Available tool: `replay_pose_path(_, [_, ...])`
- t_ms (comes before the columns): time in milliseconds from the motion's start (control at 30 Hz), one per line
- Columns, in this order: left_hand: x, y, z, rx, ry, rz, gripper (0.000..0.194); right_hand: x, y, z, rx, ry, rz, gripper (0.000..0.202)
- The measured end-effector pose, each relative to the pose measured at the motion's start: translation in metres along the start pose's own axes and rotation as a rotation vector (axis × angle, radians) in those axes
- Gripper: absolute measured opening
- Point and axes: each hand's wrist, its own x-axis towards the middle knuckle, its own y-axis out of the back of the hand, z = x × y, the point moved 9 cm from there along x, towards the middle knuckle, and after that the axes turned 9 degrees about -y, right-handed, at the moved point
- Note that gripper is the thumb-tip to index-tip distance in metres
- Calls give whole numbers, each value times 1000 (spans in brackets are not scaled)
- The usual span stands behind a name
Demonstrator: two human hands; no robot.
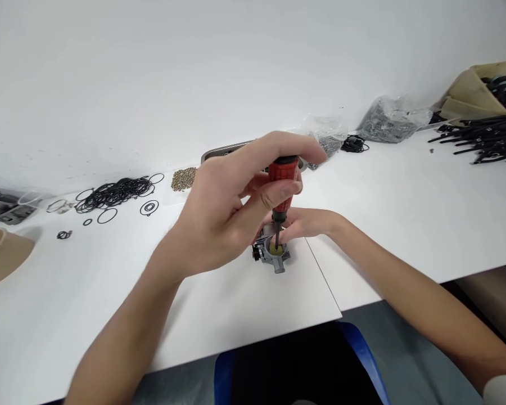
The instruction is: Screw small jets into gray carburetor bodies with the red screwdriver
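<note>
The carburetor (279, 262) rests on the white table (219, 320), its round opening facing up, with a yellow disc (272, 248) inside. Above the carburetor, the left hand (219, 208) grips a red screwdriver (283, 206), thumb along the handle and a finger bent over the top; the shaft points down, nearly upright, its tip at the yellow disc. Whether the tip is seated in a screw cannot be told. At the far right side of the carburetor, the right hand (306, 221) has its fingers on the body, steadying it; part of this grasp is hidden by the screwdriver and left hand. Beyond the carburetor and to its left lie gold screws (184, 179) and a metal tray (219, 151), partly behind the left hand. Farther left of it are a heap of black rings (120, 194) and a tan tub (10, 253) at the edge of view. Beyond the carburetor to the right are a bag (390, 121) of grey parts, black hoses (489, 138) and a tan box (466, 93).
</note>
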Motion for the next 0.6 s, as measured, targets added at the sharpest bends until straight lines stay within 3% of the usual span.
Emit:
replay_pose_path(133, [2,-4,7,-14,-48,-9,23,0,2,-1,42,-36,22,34])
replay_pose_path(233, [3,3,17,39,-160,108,17,0,1,-2,76,-39,18,34])
replay_pose_path(333, [1,8,13,38,-107,188,22,0,2,0,75,-42,27,36])
replay_pose_path(400, [2,4,8,-32,-52,123,28,-1,1,1,55,-36,23,37])
replay_pose_path(600, [5,0,17,-50,-128,43,20,-1,1,-2,37,-77,25,36])
